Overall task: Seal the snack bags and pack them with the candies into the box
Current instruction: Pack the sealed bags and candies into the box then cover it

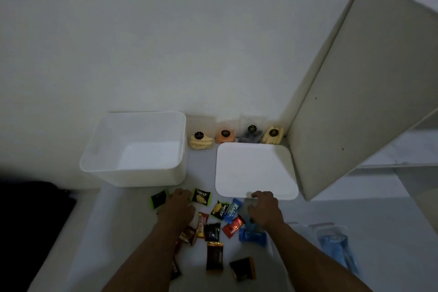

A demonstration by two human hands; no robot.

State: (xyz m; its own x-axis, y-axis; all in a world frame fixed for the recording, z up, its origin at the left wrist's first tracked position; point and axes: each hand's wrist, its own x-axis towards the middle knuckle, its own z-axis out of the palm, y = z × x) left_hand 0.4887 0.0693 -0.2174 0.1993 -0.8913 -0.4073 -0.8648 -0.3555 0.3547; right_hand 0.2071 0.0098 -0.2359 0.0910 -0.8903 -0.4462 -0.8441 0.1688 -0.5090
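A dim, plain room, likely a home: bare white wall (166, 42) far, pale shelving unit (355, 102) right, white tabletop (355, 208) near.

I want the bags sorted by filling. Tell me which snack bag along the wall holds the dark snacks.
The third bag from the left, between the orange-filled bag and the rightmost yellow one; the others hold pale or orange pieces.

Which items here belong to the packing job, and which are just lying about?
Job: box; lid; four snack bags by the wall; candies near both hands.
Lying about: blue packet at right; leaning board; dark object at left.
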